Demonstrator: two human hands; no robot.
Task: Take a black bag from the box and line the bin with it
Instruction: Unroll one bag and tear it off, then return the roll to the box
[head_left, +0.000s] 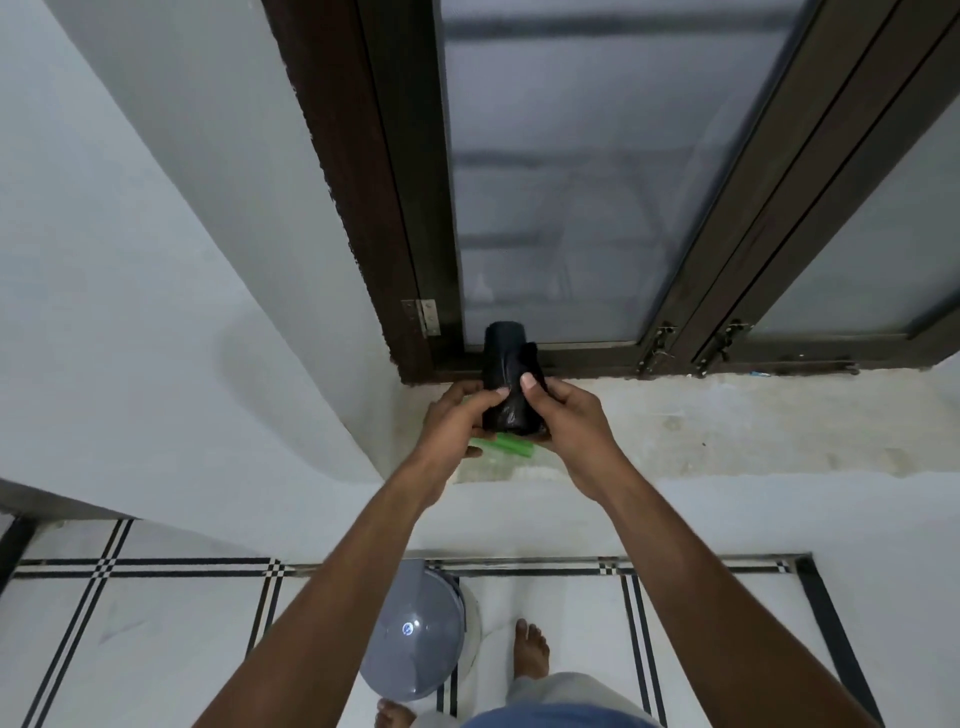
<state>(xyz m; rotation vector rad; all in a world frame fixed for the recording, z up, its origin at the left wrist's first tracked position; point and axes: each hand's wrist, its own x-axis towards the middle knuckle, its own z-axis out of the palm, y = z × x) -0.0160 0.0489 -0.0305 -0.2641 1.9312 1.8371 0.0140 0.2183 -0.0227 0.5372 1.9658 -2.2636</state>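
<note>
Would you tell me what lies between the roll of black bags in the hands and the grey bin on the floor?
In the head view, a green roll on the ledge, then the left forearm, lie between the black bag roll and the bin.

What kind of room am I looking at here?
Probably a room in a home, by a window: a dark-framed frosted window above a concrete sill, tiled floor with black lines, and a grey domed bin by bare feet.

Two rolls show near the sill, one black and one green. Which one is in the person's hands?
The black roll. The left hand and right hand both grip it, thumbs on its front. The green roll lies untouched on the sill below.
</note>
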